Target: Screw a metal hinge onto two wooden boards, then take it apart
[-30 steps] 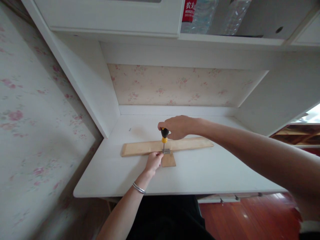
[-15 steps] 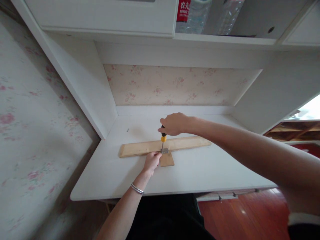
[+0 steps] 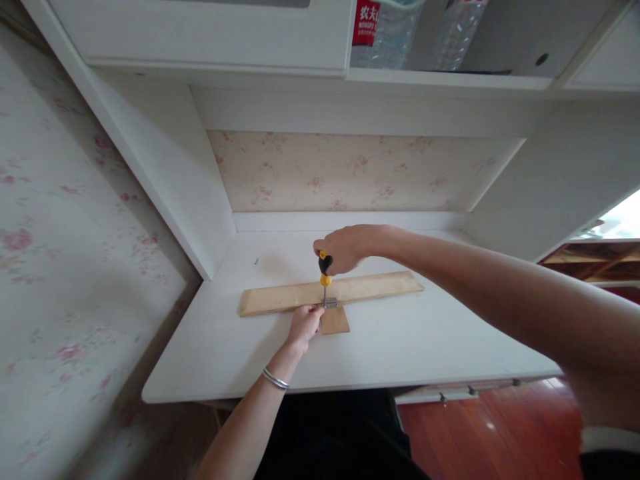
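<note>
A long wooden board (image 3: 280,297) lies across the white desk (image 3: 400,347), with a small wooden block (image 3: 335,322) against its near edge. A small metal bracket (image 3: 330,303) joins the two. My right hand (image 3: 345,248) is closed round the black and yellow handle of a screwdriver (image 3: 325,270), which stands upright with its tip on the bracket. My left hand (image 3: 304,325), a silver bangle on its wrist, pinches at the bracket's left side, pressing on the wood there.
White cabinet walls close in the desk on the left and right, with floral wallpaper behind. A shelf above holds plastic water bottles (image 3: 395,33). A tiny dark screw-like speck (image 3: 255,261) lies at the desk's back left. Red wood floor shows to the right.
My right hand has turned on the screwdriver handle, showing more of the black and yellow grip than half a second ago. The board, block and left hand stay where they were.
</note>
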`<state>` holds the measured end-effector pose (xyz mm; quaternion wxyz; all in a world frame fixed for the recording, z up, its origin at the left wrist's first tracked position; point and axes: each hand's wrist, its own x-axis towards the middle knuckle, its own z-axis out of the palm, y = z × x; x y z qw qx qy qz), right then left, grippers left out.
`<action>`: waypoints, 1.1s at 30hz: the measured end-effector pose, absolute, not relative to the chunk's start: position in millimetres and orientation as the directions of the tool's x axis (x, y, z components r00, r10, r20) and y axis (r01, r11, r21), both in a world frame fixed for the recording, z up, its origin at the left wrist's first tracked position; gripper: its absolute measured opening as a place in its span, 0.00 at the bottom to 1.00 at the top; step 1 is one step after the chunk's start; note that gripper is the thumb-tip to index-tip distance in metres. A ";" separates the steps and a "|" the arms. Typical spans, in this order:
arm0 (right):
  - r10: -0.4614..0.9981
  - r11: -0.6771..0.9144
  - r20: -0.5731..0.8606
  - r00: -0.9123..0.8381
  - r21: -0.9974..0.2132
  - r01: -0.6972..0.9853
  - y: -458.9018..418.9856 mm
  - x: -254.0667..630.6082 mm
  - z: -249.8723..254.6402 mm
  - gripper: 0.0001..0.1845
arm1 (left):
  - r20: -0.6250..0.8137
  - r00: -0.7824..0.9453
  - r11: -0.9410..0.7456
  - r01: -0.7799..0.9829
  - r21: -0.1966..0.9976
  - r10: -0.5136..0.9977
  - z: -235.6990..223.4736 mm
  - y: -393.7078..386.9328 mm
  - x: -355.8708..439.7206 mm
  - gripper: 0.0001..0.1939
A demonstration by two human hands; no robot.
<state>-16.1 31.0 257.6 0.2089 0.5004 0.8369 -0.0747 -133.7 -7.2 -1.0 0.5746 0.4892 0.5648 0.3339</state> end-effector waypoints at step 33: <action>0.828 0.377 -0.504 -0.247 0.172 0.910 44.8 -24.9 262.8 0.26 | -0.300 0.145 0.275 0.171 0.946 0.943 0.0 -7.4 -134.7 0.11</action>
